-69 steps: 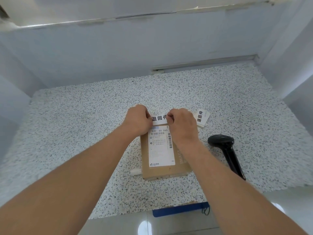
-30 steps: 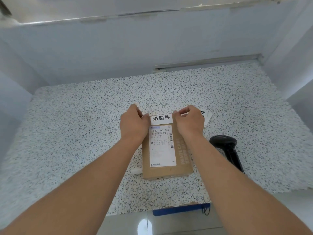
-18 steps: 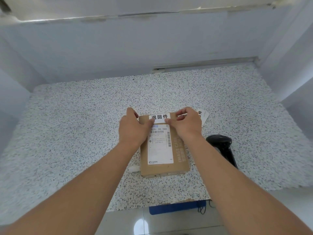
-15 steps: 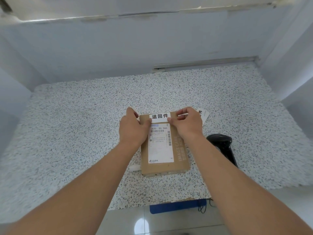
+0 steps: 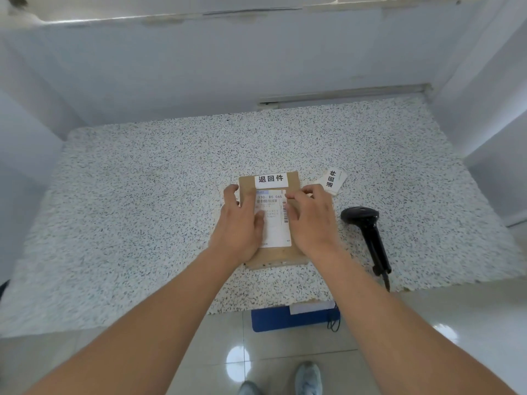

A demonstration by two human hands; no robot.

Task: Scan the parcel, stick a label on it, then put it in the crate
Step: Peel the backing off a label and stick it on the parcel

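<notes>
A flat brown cardboard parcel [image 5: 293, 181] lies on the speckled counter [image 5: 142, 209]. A white label with black characters [image 5: 271, 180] sits flat across its far end, above the white shipping label [image 5: 275, 232]. My left hand [image 5: 238, 226] grips the parcel's left edge, thumb on the shipping label. My right hand [image 5: 312, 223] covers the right side, fingers curled at its edge. A blue crate [image 5: 285, 319] shows partly on the floor under the counter's front edge.
A black handheld scanner [image 5: 368, 229] lies right of the parcel, its cable hanging over the front edge. A small stack of spare labels [image 5: 332, 181] rests beyond my right hand. Walls close the counter at the back and on both sides. My shoes [image 5: 308, 377] stand on the tiled floor.
Both hands have let go of the label, now stuck on the parcel's far end, and have slid back toward me along the parcel's sides.
</notes>
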